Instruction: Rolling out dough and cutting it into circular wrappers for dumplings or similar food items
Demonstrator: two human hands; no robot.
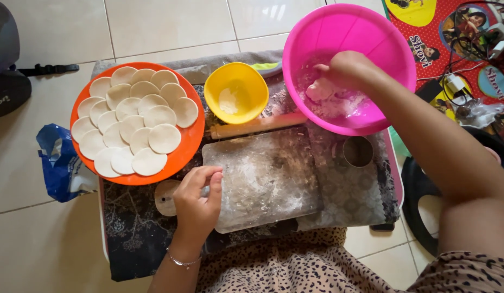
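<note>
Right hand [347, 70] deep inside the big pink plastic bowl [371, 32], fingers closed around a pale lump of dough [320, 89] on the floury bottom. Left hand [197, 198] curled loosely at the near-left edge of the flour-dusted wooden board [268, 176], gripping nothing. Just above the board lies a wooden rolling pin [257, 126]; left of it, an orange round plate [189, 144] stacked with flat dough discs [164, 138]

An orange plate [191, 142] carries pale cream dough rounds [164, 138]; beside it stand a yellow bowl [236, 73] and a bright pink bowl [338, 27] holding white dough [319, 89]. A flour-dusted grey board [268, 179] lies on a dark, floral-patterned cloth [127, 239], with a blue bag [59, 163] on the off-white tiled floor [45, 244]. The garment [295, 268] is tan with black leopard spots.
</note>
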